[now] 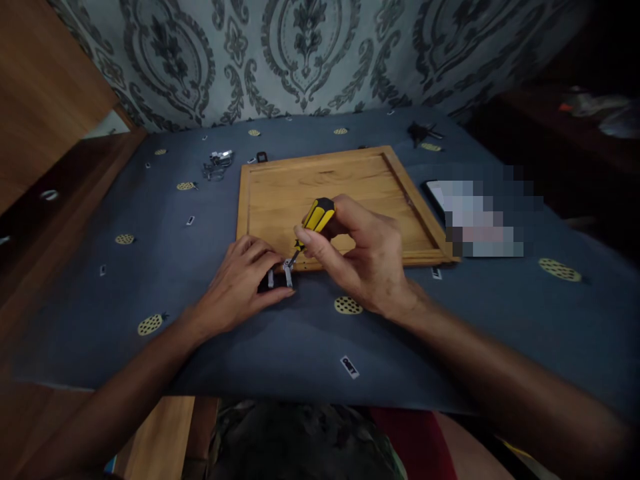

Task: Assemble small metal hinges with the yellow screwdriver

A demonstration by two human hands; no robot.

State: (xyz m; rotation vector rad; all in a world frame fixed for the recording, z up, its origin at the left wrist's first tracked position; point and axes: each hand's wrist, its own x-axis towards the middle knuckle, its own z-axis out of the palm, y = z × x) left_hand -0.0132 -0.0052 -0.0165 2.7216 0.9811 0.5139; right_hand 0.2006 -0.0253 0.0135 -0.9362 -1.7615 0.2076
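Note:
A wooden framed panel (325, 190) lies flat on the blue cloth. My right hand (367, 257) grips a yellow and black screwdriver (319, 217), tilted with its shaft pointing down and left. The screwdriver's tip meets a small silver metal fitting (289, 273) at the panel's near left edge. My left hand (247, 277) is closed about this fitting, thumb in front and fingers behind on the panel's edge. Part of the fitting is hidden by those fingers, and its exact kind cannot be made out.
Loose metal pieces (219, 163) lie on the cloth at the back left. Beyond the panel's far left corner sits a small dark fitting (262, 157). A dark object (423, 133) is at the back right, and a phone-like slab (437, 200), partly blurred out, lies right of the panel.

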